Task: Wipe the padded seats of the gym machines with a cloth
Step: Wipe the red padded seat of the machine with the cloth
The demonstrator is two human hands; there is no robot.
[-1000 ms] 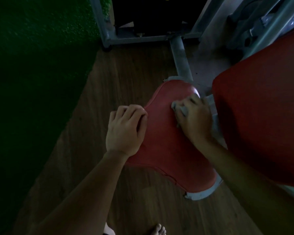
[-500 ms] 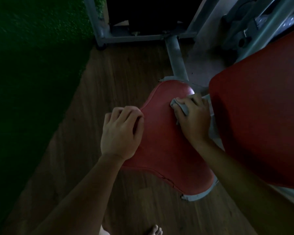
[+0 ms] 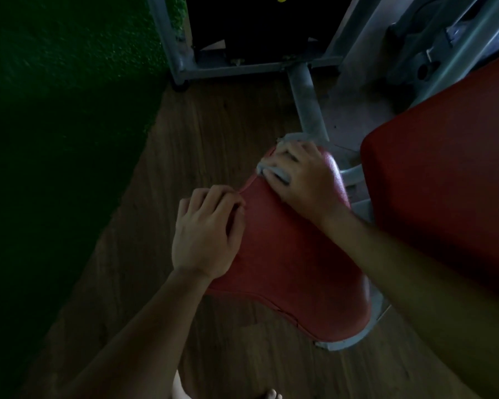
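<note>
Dim wood floor (image 3: 208,133) lay under everything. The fingers (image 3: 288,155) of my right hand (image 3: 303,180) were curled round the grey cloth (image 3: 274,172), pressing it on the narrow tip of the seat (image 3: 285,269). Half a second before they had worked nearer the middle, so the stroke had reached the front edge; the wide rear part, I judged, remained. My left hand (image 3: 206,234) still gripped the left rim, fingers bent over it. Grained, faintly glossy red vinyl, saddle-shaped, sat on a grey bracket (image 3: 355,339); another red pad (image 3: 444,182) stood just right.

No readable text anywhere (frame dim).
</note>
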